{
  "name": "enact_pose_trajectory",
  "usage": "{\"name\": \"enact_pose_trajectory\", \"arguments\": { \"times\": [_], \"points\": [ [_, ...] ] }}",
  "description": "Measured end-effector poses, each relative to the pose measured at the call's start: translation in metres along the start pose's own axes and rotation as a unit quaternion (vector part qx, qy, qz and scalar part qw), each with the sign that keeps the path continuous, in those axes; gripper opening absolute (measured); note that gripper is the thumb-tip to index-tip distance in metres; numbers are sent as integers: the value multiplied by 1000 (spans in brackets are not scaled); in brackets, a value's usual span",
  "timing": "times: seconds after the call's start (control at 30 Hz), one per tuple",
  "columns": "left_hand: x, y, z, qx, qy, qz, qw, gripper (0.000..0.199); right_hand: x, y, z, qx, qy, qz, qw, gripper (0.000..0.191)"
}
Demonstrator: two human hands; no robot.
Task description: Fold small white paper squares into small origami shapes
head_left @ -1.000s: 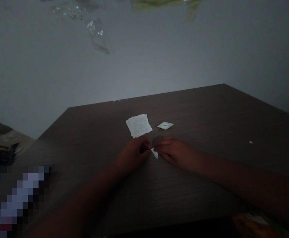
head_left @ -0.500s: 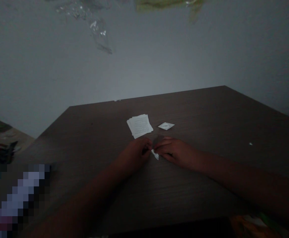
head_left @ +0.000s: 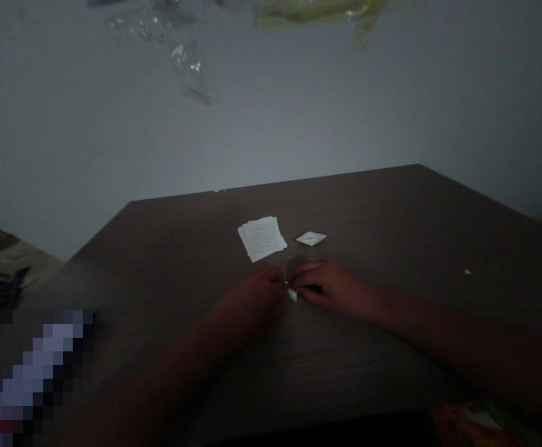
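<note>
A small folded piece of white paper (head_left: 292, 295) shows between my hands, low over the dark wooden table. My left hand (head_left: 264, 290) is closed at its left side, fingertips pinched on it. From the right, my right hand (head_left: 324, 282) grips it with thumb and fingers together. Most of the paper is covered by the fingers. Just beyond my hands lies a stack of printed paper squares (head_left: 262, 238), slightly fanned. To its right sits a folded paper boat (head_left: 311, 238), diamond-shaped from above.
The dark table (head_left: 368, 205) runs back to a grey wall (head_left: 298, 112). A white paper scrap (head_left: 467, 271) lies at the right, and another scrap (head_left: 219, 190) at the back edge. Clear plastic (head_left: 189, 68) hangs on the wall. A pixelated patch (head_left: 42, 366) covers the lower left.
My left hand has turned slightly, its fingers now further over the folded paper. Less of the paper shows. The stack and the paper boat stay put.
</note>
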State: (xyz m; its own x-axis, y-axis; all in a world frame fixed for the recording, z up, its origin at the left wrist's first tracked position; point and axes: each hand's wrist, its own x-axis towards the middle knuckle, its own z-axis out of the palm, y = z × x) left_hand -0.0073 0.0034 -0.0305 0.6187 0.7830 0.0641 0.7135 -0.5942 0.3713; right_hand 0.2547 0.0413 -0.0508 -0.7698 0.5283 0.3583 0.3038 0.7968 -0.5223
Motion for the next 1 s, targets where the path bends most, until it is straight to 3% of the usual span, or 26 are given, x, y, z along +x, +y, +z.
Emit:
{"name": "enact_pose_trajectory", "arguments": {
  "times": [0.07, 0.23, 0.67, 1.0],
  "points": [
    [2, 6, -4, 25, -18, -8, 999, 17, 1, 3, 2, 7, 11, 7, 1000, 22],
    [2, 15, -13, -21, 13, -31, 999, 15, 4, 5, 5, 22, 21, 24, 999, 20],
    [4, 11, -10, -37, 26, -46, 998, 12, 10, 5, 4, 24, 3, 51, 998, 17],
    [5, -3, -13, -84, 20, -18, 996, 19, 5, 7, 2, 35, 6, 35, 999, 16]
  ]
}}
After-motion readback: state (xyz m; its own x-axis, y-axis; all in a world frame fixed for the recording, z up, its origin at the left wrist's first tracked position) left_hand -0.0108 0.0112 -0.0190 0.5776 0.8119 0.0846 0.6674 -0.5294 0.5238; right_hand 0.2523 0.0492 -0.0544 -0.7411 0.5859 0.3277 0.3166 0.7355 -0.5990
